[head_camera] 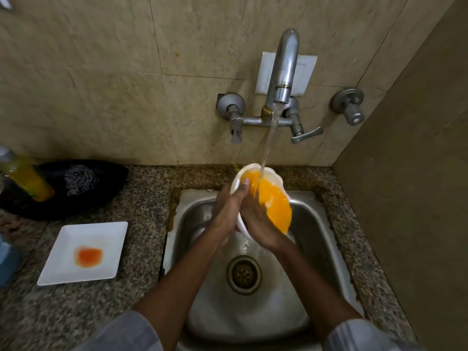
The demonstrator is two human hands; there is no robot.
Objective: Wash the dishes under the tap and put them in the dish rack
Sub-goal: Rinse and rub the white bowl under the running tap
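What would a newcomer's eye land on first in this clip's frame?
The bright orange-stained white bowl, held over the steel sink by the left hand and the right hand, with the tap's water stream pouring into it. Next, the white square plate with an orange-red smear on the granite counter to the left, and the yellow bottle behind it.

a dull brushed steel sink basin (pixel 311 224) sits in a speckled, polished granite counter (pixel 131 295). the grey metal wall tap (pixel 283 69) looks matt and worn. the white square plate (pixel 83 239) and the orange-smeared white bowl (pixel 272 198) look glossy and smooth. the beige wall tiles (pixel 101 72) have a faint sheen.
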